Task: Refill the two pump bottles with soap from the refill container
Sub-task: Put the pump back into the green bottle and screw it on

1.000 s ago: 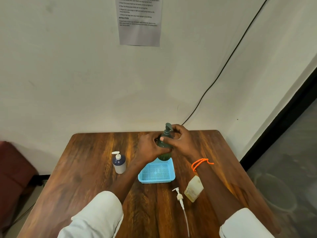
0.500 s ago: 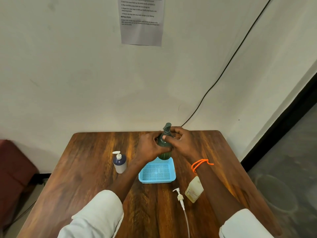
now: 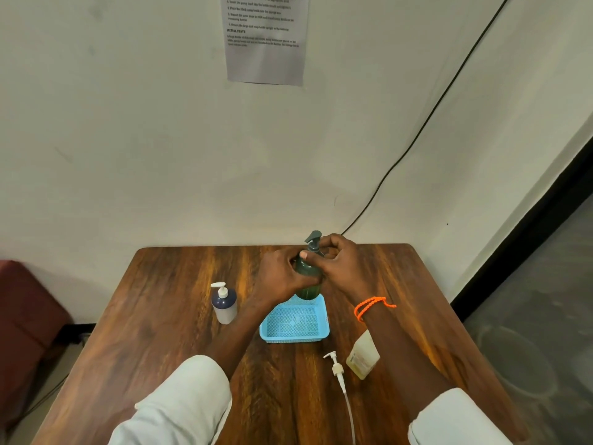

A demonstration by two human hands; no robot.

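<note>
The dark green pump bottle point(image 3: 307, 277) stands upright over the far edge of the blue basket point(image 3: 294, 321), its long axis vertical; the left hand point(image 3: 278, 275) wraps its body from the left; right hand point(image 3: 340, 264) fingers pinch the pump collar directly above, likely twisting it.

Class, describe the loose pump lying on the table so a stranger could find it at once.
Start at the blue basket in the middle of the wooden table. Just nearer the person, beside the tilted yellowish bottle, lies the pump. Unlike the other pumps, it sits on no bottle, its long tube trailing bare.
</note>
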